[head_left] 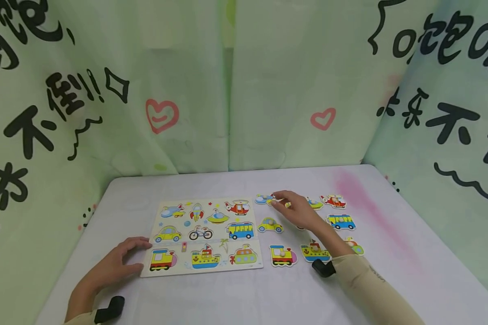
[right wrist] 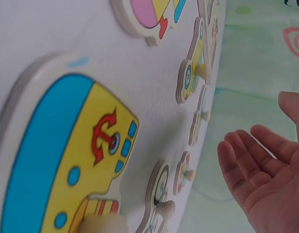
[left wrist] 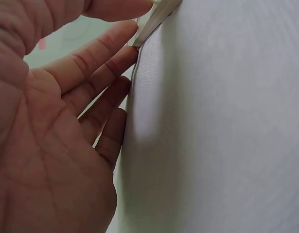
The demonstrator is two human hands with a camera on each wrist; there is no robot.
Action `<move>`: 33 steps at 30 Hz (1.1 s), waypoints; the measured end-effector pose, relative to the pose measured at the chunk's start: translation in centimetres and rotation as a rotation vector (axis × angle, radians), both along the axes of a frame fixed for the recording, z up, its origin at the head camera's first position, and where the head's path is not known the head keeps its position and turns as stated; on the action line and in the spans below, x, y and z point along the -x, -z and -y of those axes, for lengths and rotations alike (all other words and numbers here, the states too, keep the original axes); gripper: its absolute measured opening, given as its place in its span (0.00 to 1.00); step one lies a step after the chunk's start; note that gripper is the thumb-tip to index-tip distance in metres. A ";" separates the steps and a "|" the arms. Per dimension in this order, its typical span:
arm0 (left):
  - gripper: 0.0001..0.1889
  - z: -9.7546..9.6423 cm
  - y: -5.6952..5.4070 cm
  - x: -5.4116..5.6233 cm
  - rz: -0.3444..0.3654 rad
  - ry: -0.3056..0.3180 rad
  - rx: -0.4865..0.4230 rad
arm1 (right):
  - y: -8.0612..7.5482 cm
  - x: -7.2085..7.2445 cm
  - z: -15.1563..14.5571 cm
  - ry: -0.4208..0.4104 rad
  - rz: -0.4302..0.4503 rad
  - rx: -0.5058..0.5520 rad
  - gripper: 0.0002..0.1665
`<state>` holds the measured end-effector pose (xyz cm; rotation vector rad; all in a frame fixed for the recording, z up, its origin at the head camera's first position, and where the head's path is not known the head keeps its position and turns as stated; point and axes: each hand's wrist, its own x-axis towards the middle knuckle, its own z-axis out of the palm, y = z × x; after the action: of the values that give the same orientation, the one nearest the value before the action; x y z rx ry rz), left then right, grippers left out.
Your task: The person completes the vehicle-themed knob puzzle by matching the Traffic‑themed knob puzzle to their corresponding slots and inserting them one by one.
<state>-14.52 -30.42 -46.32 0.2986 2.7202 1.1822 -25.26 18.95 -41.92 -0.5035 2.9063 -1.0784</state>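
Note:
A puzzle board printed with vehicle pictures lies on the table. Against its left edge rest the fingertips and thumb of my left hand, fingers fairly straight; the left wrist view shows this hand beside the board's edge. Over the back row of loose knobbed pieces hovers my right hand, beside the airplane piece. In the right wrist view, that hand has loosely bent fingers, apart from the pieces, with nothing visible in it. It partly hides the rocket piece.
Right of the board lie a car piece, train piece, ship piece, bus piece, helicopter piece and submarine piece. The right forearm covers part of them. Printed curtains enclose the white table.

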 end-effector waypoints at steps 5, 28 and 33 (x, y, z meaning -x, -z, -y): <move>0.26 0.2 0.0 -0.2 -0.017 0.008 -0.007 | 0.2 0.6 0.8 0.012 -0.017 0.023 0.28; 0.26 0.0 -0.2 -0.2 0.004 0.002 -0.017 | 0.3 2.0 2.2 -0.020 -0.004 -0.077 0.27; 0.26 0.0 -0.1 -0.2 0.004 0.008 -0.008 | 0.5 2.5 2.5 -0.007 0.002 -0.077 0.25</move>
<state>-14.32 -30.42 -46.27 0.3066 2.7088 1.1905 -27.74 16.49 -42.40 -0.5094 2.9289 -0.9617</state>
